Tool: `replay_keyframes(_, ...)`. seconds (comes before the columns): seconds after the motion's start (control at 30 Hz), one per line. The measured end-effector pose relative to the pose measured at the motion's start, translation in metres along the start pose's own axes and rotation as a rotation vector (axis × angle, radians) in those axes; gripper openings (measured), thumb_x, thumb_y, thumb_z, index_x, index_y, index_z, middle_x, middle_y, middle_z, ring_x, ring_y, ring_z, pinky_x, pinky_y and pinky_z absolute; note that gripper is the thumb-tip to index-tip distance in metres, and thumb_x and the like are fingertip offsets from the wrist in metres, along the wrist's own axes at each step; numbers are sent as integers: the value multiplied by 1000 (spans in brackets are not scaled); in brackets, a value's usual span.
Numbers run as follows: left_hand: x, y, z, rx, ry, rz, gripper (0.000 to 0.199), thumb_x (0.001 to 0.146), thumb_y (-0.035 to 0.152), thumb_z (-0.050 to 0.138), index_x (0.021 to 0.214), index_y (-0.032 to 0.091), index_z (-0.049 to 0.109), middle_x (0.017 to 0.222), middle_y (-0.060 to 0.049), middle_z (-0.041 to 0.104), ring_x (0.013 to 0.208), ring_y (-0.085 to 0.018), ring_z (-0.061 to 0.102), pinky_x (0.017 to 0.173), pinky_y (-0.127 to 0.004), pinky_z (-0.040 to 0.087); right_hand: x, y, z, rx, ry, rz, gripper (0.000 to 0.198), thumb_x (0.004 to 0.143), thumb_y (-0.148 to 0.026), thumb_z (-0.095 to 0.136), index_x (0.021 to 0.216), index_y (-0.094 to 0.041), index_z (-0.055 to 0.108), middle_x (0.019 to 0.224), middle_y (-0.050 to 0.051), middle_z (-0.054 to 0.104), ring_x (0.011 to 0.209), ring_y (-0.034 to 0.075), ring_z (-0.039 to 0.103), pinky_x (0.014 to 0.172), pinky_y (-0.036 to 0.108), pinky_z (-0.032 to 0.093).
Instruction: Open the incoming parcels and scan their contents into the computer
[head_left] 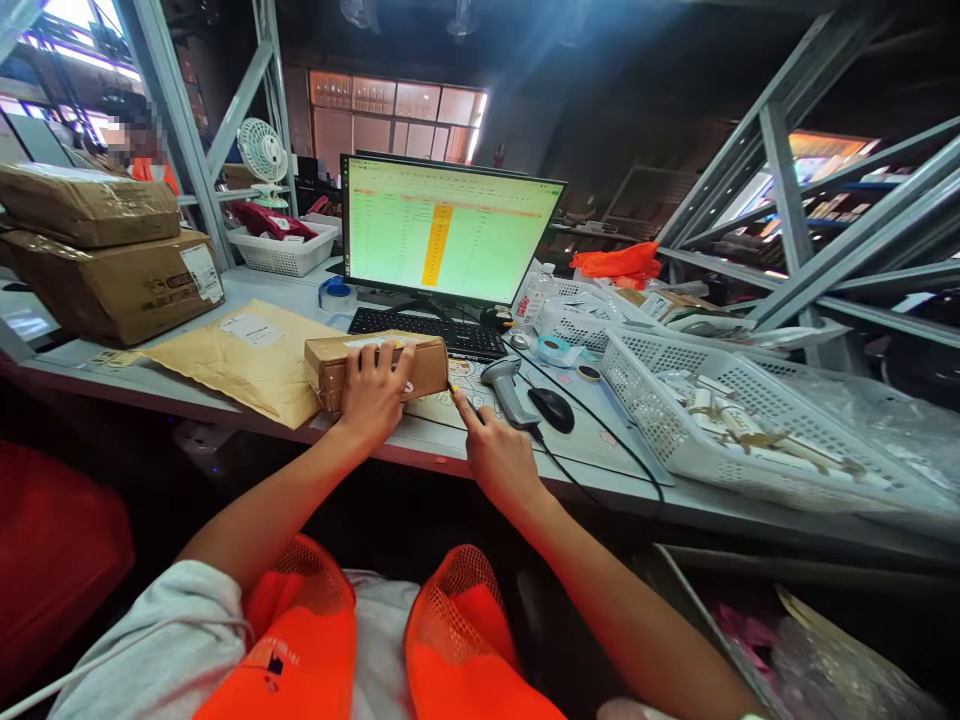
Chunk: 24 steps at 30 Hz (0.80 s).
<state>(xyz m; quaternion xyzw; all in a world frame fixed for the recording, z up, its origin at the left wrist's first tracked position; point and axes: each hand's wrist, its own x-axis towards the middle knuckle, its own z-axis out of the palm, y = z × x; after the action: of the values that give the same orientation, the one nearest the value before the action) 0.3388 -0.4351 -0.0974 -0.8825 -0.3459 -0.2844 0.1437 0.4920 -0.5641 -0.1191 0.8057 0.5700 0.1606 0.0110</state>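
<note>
A small brown cardboard box rests at the table's front edge, before the keyboard. My left hand is closed over its front and top, fingers spread across the cardboard. At the box's right end, my right hand grips a slim dark utility knife with a yellow part, index finger stretched along it. The knife's tip meets the box's right edge; most of its handle is hidden in my fist. Just left of the box lies a yellow padded envelope with a white label.
A monitor and black keyboard stand behind the box. To the right are a barcode scanner, a mouse, cables and a white basket of small packets. Larger cartons are stacked left. Another person is at far left.
</note>
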Motion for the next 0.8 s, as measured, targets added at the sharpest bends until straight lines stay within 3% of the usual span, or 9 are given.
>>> replay_keyframes(0.1, 1, -12, -8, -39, 64, -38, 71, 83, 16, 61, 153, 19, 45, 138, -18, 55, 121, -38, 50, 105, -54, 38, -3, 22, -15, 129, 34, -35, 71, 93, -12, 49, 161, -30, 38, 121, 11, 69, 86, 25, 71, 73, 33, 57)
replay_keyframes(0.17, -3, -29, -10, -112, 183, -137, 71, 85, 27, 66, 153, 22, 44, 139, -18, 55, 124, -39, 50, 109, -57, 37, -4, 46, -28, 301, 160, -61, 66, 93, -18, 51, 157, -31, 43, 132, 9, 67, 99, 26, 71, 84, 36, 58)
replay_keyframes(0.23, -12, -53, -2, -272, 339, -268, 82, 84, 40, 73, 156, 24, 37, 142, -18, 53, 130, -38, 50, 113, -57, 37, -3, 73, -38, 476, 323, -28, 62, 92, -26, 57, 154, -28, 48, 134, 9, 67, 106, 27, 69, 92, 38, 56)
replay_keyframes(0.3, -24, -78, 16, -518, 442, -354, 97, 81, 49, 77, 159, 22, 26, 149, -19, 47, 137, -35, 47, 115, -52, 39, 3, 96, -41, 626, 419, 59, 63, 89, -33, 63, 151, -24, 51, 124, 10, 71, 96, 26, 70, 87, 38, 57)
replay_keyframes(0.37, -38, -102, 43, -758, 437, -362, 106, 79, 50, 79, 161, 22, 18, 158, -19, 38, 145, -32, 41, 119, -47, 39, 14, 112, -38, 793, 366, 130, 68, 86, -40, 67, 150, -23, 53, 109, 9, 73, 72, 20, 67, 69, 34, 57)
replay_keyframes(0.43, -48, -123, 68, -925, 387, -352, 113, 74, 51, 84, 161, 23, 18, 161, -18, 33, 149, -32, 37, 122, -47, 35, 31, 117, -33, 962, 224, 151, 72, 84, -46, 70, 150, -23, 53, 95, 6, 71, 55, 14, 57, 52, 28, 51)
replay_keyframes(0.53, -52, -149, 92, -1094, 313, -389, 123, 61, 52, 94, 159, 29, 23, 160, -17, 36, 146, -35, 41, 122, -50, 35, 62, 107, -29, 1115, 39, 112, 73, 82, -47, 75, 149, -24, 57, 81, 2, 67, 47, 9, 48, 41, 22, 42)
replay_keyframes(0.67, -45, -170, 93, -1203, 201, -399, 128, 54, 51, 97, 156, 28, 24, 156, -18, 40, 142, -35, 46, 119, -52, 40, 112, 83, -39, 1203, -83, 21, 68, 83, -35, 76, 148, -24, 58, 69, -2, 62, 45, 7, 45, 39, 18, 38)
replay_keyframes(0.8, -42, -174, 88, -1222, 88, -387, 129, 55, 47, 97, 156, 28, 18, 158, -18, 38, 147, -34, 41, 122, -52, 36, 151, 64, -46, 1219, -156, -87, 68, 82, -29, 77, 148, -26, 58, 69, -3, 64, 45, 7, 45, 38, 19, 41)
